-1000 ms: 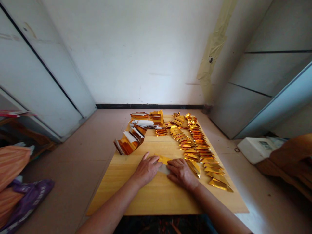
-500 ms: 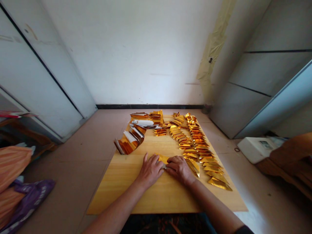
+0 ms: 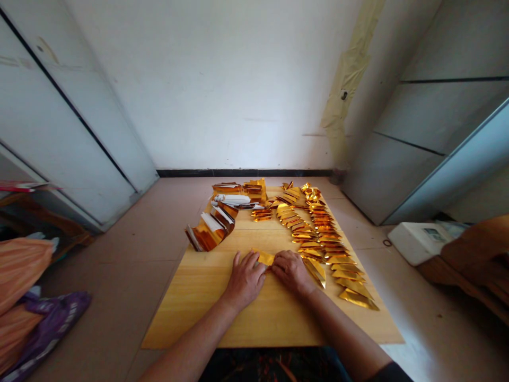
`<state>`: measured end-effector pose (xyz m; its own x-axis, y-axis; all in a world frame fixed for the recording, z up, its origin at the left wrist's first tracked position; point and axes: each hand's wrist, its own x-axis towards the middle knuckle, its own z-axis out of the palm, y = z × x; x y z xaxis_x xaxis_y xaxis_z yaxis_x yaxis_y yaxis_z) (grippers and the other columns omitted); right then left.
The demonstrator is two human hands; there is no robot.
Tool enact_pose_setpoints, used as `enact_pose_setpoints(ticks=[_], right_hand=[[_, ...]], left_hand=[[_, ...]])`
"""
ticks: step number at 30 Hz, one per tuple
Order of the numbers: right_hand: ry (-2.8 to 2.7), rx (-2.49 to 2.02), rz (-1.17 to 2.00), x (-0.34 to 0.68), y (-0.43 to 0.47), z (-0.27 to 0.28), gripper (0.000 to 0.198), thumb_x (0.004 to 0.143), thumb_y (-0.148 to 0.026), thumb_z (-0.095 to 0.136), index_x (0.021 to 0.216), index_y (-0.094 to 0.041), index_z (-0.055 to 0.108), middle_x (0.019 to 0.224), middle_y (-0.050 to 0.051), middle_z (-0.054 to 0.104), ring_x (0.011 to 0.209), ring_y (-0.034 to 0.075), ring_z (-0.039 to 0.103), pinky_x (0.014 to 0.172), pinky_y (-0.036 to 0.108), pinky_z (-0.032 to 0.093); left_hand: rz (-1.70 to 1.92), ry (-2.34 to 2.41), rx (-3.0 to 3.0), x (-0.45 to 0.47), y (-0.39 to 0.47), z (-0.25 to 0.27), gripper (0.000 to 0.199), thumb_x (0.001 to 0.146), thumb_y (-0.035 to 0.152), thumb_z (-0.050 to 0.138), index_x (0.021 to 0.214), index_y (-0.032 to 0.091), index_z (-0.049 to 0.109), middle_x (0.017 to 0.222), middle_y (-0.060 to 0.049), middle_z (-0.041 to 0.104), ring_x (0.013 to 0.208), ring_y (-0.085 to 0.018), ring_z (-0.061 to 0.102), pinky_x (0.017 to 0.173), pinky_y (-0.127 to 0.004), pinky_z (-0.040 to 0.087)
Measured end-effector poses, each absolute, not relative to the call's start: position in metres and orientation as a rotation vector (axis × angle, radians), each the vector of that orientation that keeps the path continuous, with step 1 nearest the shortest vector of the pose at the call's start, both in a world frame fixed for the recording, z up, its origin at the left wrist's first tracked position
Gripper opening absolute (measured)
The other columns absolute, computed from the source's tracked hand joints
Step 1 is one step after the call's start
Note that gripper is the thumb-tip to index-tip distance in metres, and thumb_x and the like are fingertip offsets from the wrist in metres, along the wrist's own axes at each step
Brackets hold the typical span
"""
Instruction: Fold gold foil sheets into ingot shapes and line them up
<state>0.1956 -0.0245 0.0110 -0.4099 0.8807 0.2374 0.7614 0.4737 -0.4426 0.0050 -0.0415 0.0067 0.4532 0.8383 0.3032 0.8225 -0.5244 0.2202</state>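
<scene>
A small sheet of gold foil paper, partly folded, lies on the wooden board between my hands. My left hand grips its left end, thumb at the near edge and fingers over the top. At the right end, my right hand pinches the paper with curled fingers, which hide that part. Just right of my right hand lies a larger folded gold piece. Rows of folded gold paper pieces run along the board's right side.
Stacks of gold and white paper sheets stand at the board's back left, near a white paper bundle. Plastic bags sit on the floor at left, a white box at right. A wall rises behind.
My right hand's fingers have curled in more tightly at the paper's right end. More of the gold sheet shows between my hands. The other pieces have stayed put.
</scene>
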Motion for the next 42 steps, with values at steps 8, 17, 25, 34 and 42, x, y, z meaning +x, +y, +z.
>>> enact_pose_setpoints(ticks=[8, 17, 25, 34, 42], right_hand=[[-2.264, -1.55, 0.338, 0.185, -0.024, 0.015, 0.012, 0.085, -0.024, 0.059, 0.076, -0.021, 0.066, 0.085, 0.001, 0.063, 0.083, 0.015, 0.053, 0.074, 0.027, 0.03], [-2.241, -1.589, 0.309, 0.181, -0.028, 0.02, 0.009, 0.084, -0.024, 0.061, 0.076, -0.02, 0.065, 0.085, 0.002, 0.063, 0.084, 0.016, 0.053, 0.074, 0.028, 0.027], [-2.167, -1.616, 0.244, 0.176, -0.032, 0.018, 0.011, 0.084, -0.02, 0.059, 0.073, -0.02, 0.061, 0.082, 0.002, 0.061, 0.082, 0.016, 0.051, 0.073, 0.029, 0.027], [-2.112, -1.603, 0.248, 0.175, -0.033, 0.012, 0.009, 0.081, -0.017, 0.059, 0.072, -0.019, 0.059, 0.081, 0.001, 0.06, 0.081, 0.016, 0.049, 0.073, 0.029, 0.026], [-2.118, -1.565, 0.264, 0.176, -0.033, 0.013, 0.01, 0.082, -0.016, 0.058, 0.074, -0.02, 0.061, 0.082, 0.001, 0.061, 0.082, 0.016, 0.05, 0.073, 0.029, 0.026]], left_hand=[[0.641, 1.556, 2.494, 0.007, -0.042, 0.008, 0.015, 0.088, 0.021, 0.046, 0.09, 0.022, 0.061, 0.126, -0.007, 0.058, 0.123, -0.024, 0.047, 0.103, -0.055, 0.03], [0.702, 1.609, 2.467, 0.011, -0.041, 0.006, 0.014, 0.083, 0.016, 0.049, 0.087, 0.021, 0.061, 0.121, -0.007, 0.06, 0.119, -0.023, 0.05, 0.106, -0.051, 0.03], [0.709, 1.598, 2.458, 0.01, -0.044, 0.007, 0.011, 0.087, 0.02, 0.046, 0.091, 0.021, 0.056, 0.122, -0.008, 0.06, 0.122, -0.023, 0.048, 0.105, -0.051, 0.029], [0.673, 1.633, 2.442, 0.013, -0.044, 0.007, 0.017, 0.084, 0.018, 0.05, 0.1, 0.021, 0.054, 0.124, -0.008, 0.058, 0.121, -0.024, 0.048, 0.105, -0.053, 0.029], [0.683, 1.639, 2.405, 0.012, -0.044, 0.002, 0.015, 0.08, 0.014, 0.05, 0.092, 0.022, 0.054, 0.124, -0.008, 0.057, 0.12, -0.023, 0.048, 0.107, -0.053, 0.028]])
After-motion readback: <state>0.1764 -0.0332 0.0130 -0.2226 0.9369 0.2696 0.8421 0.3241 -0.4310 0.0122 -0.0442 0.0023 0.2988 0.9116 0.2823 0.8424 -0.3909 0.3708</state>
